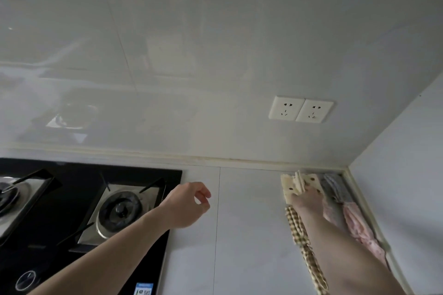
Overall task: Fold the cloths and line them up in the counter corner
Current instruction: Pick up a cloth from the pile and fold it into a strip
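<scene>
My right hand (305, 200) reaches into the far right counter corner and grips a folded cream cloth with brown dots (291, 185). Under my right forearm lies a yellow-and-brown checked cloth (299, 230). To the right, against the side wall, lie a grey striped cloth (334, 187) and a pink cloth (359, 227). My left hand (189, 203) hovers over the counter beside the hob, fingers loosely curled, holding nothing.
A black glass gas hob (79, 211) with two burners fills the left. The white counter (249, 223) runs between hob and cloths. Two wall sockets (300, 109) sit above the corner. The side wall closes the right.
</scene>
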The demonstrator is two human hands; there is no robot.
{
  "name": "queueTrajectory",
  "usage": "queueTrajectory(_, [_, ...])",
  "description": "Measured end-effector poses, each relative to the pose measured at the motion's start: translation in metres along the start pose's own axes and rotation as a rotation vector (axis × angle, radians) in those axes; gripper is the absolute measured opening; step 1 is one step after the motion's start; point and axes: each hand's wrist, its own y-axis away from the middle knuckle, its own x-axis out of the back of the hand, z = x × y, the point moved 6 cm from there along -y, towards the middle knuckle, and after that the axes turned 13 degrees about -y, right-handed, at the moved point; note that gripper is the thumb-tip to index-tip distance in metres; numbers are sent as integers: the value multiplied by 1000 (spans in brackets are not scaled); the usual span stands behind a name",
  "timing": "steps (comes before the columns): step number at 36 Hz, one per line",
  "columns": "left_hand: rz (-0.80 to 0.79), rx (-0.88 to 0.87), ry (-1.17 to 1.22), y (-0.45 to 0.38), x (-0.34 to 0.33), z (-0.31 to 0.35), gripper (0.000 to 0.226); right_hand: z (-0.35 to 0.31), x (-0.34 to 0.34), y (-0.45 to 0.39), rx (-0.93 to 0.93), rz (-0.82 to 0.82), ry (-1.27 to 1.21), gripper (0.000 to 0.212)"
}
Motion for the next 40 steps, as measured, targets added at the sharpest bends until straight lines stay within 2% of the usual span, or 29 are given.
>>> queueTrajectory(4, [-6, 4, 4, -10, -3, 2, 15, -17, 6, 20, 107, -2, 102, 26])
queueTrajectory(7, [-2, 8, 0, -16, -4, 3, 14, -29, 8, 35, 224, 1, 267, 18])
queueTrajectory(13, [-26, 29, 34, -22, -8, 1, 12, -34, -7, 49, 446, -80, 398, 18])
queueTrajectory(17, [-61, 31, 26, -23, -11, 0, 14, -28, -12, 50, 483, -74, 477, 42])
queueTrajectory(20, [-79, 29, 17, -23, -14, -1, 15, -21, -16, 42, 473, -117, 537, 51])
queueTrajectory(23, [-82, 34, 10, -24, -16, -2, 15, -18, -18, 35, 451, -126, 575, 70])
queueTrajectory(26, [-80, 41, 12, -24, -19, -2, 16, -19, -23, 31, 445, -139, 608, 76])
queueTrajectory(29, [-100, 41, 0, -21, -25, -2, 18, -14, -30, 23, 380, -158, 540, 71])
queueTrajectory(35, [-110, 34, -7, -15, -23, -2, 18, -59, -12, 46, 234, -286, 616, 51])
queueTrajectory(40, [-84, 30, -19, -5, -9, -4, 19, -70, -5, 63, 208, -314, 611, 50])
